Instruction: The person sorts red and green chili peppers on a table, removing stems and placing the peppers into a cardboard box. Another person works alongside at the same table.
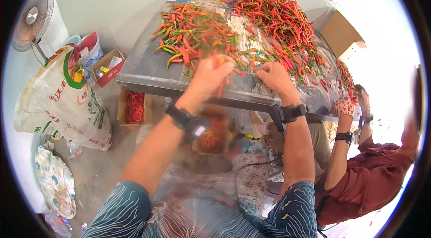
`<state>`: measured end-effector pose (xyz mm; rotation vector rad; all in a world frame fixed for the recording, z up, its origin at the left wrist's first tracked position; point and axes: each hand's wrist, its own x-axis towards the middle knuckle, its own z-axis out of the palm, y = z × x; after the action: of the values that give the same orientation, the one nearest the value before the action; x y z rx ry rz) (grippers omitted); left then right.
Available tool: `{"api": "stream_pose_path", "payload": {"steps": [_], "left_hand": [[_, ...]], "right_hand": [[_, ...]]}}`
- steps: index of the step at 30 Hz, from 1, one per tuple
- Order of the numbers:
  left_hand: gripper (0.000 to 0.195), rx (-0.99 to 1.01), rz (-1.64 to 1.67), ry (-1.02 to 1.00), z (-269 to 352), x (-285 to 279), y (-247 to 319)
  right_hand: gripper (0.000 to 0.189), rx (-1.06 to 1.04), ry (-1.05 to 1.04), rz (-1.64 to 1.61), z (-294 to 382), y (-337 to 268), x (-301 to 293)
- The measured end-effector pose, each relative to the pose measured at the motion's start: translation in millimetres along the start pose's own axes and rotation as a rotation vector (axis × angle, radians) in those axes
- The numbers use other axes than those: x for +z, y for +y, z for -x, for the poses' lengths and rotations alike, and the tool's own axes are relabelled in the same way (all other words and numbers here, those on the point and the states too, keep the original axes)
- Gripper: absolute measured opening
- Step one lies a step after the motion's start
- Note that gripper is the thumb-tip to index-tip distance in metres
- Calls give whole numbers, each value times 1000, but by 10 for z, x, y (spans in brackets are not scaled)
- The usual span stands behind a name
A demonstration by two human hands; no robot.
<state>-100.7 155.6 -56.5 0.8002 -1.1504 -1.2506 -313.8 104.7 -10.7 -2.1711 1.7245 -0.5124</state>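
Observation:
A dark table point(141, 66) bears two heaps of chili peppers. The left heap point(175, 32) mixes red, orange and green peppers; the larger heap point(279, 19) behind and to the right is mostly red. Over the near edge, beside the left heap, my left hand point(215, 69) is closed around several red and orange chili peppers, partly blurred. To its right, my right hand point(274, 74) pinches an orange-red chili pepper point(253, 62) between thumb and fingers. Loose peppers and green stems lie between and behind both hands.
At the right, a co-worker in a dark red shirt point(373, 177) handles peppers with patterned gloves point(344, 106). Cardboard boxes of red chilies point(135, 107) stand below the table. A large woven sack point(64, 103), a red box point(109, 73) and a fan point(32, 16) are at the left.

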Motion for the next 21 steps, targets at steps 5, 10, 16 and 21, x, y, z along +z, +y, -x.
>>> {"api": "stream_pose_path", "payload": {"steps": [5, 10, 16, 21], "left_hand": [[19, -39, -11, 11, 7, 17, 25], [18, -35, 10, 13, 3, 11, 15], [20, 20, 48, -57, 15, 47, 87], [21, -47, 13, -62, -22, -26, 0]], "right_hand": [[17, 167, -283, -849, 7, 141, -67], [20, 81, -299, -989, 149, -87, -4], [17, -31, -361, -684, 302, -345, 106], [23, -13, -236, -626, 371, -534, 125]]}}
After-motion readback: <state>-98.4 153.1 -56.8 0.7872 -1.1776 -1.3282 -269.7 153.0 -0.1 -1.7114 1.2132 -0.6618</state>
